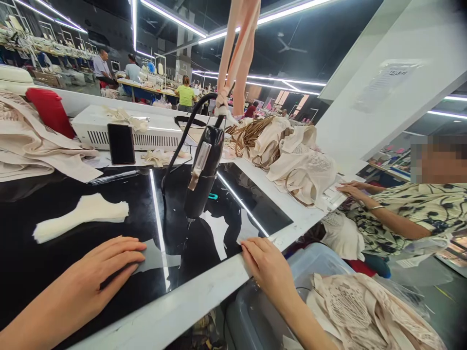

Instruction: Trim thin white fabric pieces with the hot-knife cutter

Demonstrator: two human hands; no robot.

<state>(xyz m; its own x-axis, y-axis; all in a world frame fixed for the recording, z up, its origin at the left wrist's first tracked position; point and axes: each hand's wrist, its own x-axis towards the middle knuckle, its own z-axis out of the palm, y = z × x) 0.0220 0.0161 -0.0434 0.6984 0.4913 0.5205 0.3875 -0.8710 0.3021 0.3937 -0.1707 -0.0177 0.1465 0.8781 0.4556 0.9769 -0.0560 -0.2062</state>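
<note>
My left hand (105,267) lies low over the black glossy tabletop (134,194), fingers stretched out. Its fingertips touch or nearly touch a thin greyish translucent piece (155,257). At the table's front edge, my right hand (270,265) has its fingers together at the lower end of a thin pale piece (248,226), apparently pinching it. Between my hands a black corded hand tool (206,170) hangs tip down from peach fabric strips (239,53). Just right of its tip lies a white cut piece (218,233). A cream, thick-looking shaped piece (83,216) rests beyond my left hand.
A phone (121,144) leans on a white vented box (146,133). Beige garments (299,155) are heaped at the back right; more fabric (29,141) lies left. Below right stands a plastic tub (321,257) beside beige lace garments (365,301). A co-worker (412,209) sits at right.
</note>
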